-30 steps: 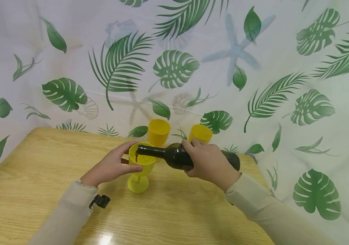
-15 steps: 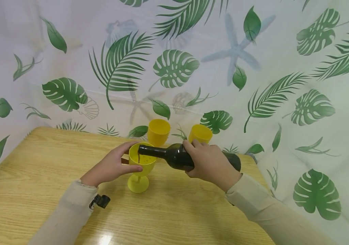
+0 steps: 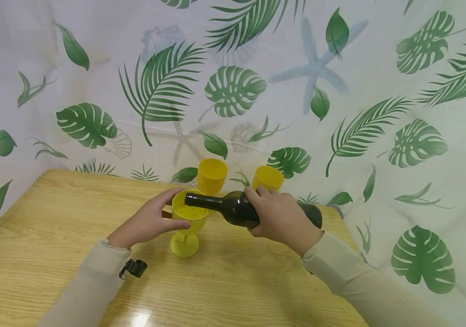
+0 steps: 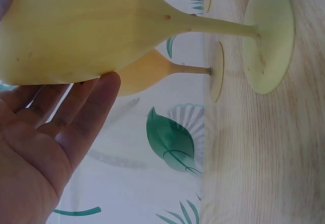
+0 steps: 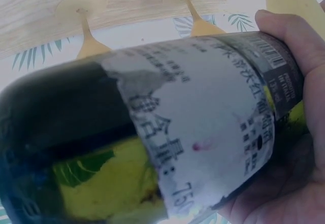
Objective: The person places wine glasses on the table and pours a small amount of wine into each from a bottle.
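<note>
My left hand point(image 3: 147, 222) holds a light yellow goblet point(image 3: 194, 224) by its bowl, thumb on the near side and fingers behind. The goblet's foot point(image 4: 269, 36) is on the table in the left wrist view. With my right hand point(image 3: 280, 218) I grip a dark glass wine bottle point(image 3: 233, 210), tipped to the left. Its mouth lies over the inside of the goblet's rim, and no stream shows from it. Small specks or bubbles dot the inside of the goblet. A white printed label point(image 5: 198, 117) covers part of the bottle in the right wrist view.
Behind stand two darker yellow goblets, one at the back middle point(image 3: 211, 178) and one at the back right point(image 3: 267, 178), partly hidden by the bottle and right hand. The wooden table point(image 3: 73, 213) meets a leaf-printed white curtain point(image 3: 233, 131).
Earlier a thin dark red stream ran from the bottle's mouth into the goblet; now none is visible. Both hands and the bottle stay almost where they were.
</note>
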Demonstrator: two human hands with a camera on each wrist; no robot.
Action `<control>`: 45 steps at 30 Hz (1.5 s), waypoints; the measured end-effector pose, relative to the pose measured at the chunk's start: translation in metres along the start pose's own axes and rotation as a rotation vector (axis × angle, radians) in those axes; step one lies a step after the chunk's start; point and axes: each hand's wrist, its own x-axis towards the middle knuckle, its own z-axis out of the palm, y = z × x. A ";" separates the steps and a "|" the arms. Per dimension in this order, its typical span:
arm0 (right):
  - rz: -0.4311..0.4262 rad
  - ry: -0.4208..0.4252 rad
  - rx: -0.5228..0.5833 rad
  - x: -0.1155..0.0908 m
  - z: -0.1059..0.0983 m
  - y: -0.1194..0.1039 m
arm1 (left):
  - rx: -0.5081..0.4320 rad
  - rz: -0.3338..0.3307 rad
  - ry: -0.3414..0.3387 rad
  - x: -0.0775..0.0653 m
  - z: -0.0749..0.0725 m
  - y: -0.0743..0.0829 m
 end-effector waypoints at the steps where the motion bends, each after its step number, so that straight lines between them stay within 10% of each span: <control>1: 0.000 0.000 -0.001 0.000 0.000 0.000 | 0.000 0.000 0.000 0.000 0.000 0.000; 45: 0.021 -0.027 -0.002 0.000 -0.003 -0.002 | -0.007 0.002 -0.004 0.002 -0.002 -0.001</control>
